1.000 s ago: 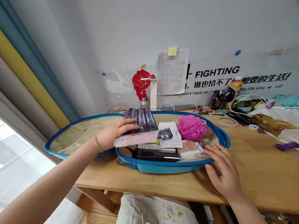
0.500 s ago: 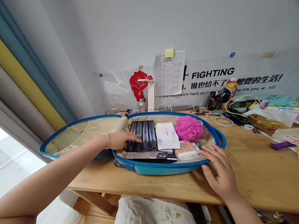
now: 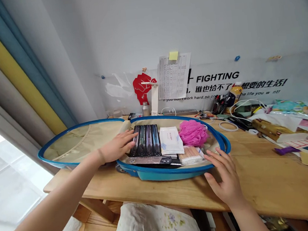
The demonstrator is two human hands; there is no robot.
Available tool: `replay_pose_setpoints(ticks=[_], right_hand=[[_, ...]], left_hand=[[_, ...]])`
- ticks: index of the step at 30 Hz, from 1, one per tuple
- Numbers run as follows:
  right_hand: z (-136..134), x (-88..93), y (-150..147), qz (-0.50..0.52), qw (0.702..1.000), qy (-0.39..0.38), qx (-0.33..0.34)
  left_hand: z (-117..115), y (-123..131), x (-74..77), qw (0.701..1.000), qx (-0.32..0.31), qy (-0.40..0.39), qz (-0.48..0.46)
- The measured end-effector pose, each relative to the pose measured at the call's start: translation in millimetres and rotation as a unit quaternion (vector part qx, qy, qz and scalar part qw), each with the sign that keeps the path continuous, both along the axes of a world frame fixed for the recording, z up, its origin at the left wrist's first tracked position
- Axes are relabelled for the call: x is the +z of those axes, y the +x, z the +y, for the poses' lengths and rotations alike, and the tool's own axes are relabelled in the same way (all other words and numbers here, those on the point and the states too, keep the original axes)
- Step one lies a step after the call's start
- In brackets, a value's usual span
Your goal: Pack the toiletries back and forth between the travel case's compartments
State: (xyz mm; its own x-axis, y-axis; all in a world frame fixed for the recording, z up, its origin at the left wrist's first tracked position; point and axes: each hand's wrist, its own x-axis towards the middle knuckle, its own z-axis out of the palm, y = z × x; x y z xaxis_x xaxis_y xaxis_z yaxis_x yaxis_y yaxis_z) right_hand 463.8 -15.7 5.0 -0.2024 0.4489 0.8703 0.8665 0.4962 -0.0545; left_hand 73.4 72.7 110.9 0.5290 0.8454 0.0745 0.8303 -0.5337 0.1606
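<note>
A small blue suitcase lies open on the wooden table, its lid folded out to the left. Inside are a pack of toothbrushes, a white packet, a pink bath puff and a bag of cotton swabs. My left hand is at the left edge of the toothbrush pack, fingers stretched out and holding nothing. At the suitcase's front right rim, beside the cotton swabs, my right hand has its fingers spread and is empty.
Clutter covers the table's right side, including a golden pouch, a purple strip and papers. A yellow-labelled bottle and a white lamp stand by the wall. The table's front edge runs above my lap.
My left hand has drawn back leftward from the top of the toothbrush pack to its left edge, and its fingers have straightened. The right hand remains at the rim.
</note>
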Motion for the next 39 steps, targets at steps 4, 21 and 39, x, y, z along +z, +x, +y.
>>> replay_pose_setpoints(ticks=[4,21,39], right_hand=[[-8.0,17.5,-18.9,-0.05,0.999,0.008,-0.019],[-16.1,48.8,-31.4,-0.125,0.986,-0.106,0.02],[-43.4,58.1,143.7,0.054,0.965,-0.219,-0.136]], left_hand=[[-47.7,-65.0,-22.2,0.982,0.131,0.132,-0.03],[-76.9,-145.1,-63.8,0.964,0.102,0.245,0.012],[-87.2,56.5,-54.1,0.945,-0.099,0.307,-0.05]])
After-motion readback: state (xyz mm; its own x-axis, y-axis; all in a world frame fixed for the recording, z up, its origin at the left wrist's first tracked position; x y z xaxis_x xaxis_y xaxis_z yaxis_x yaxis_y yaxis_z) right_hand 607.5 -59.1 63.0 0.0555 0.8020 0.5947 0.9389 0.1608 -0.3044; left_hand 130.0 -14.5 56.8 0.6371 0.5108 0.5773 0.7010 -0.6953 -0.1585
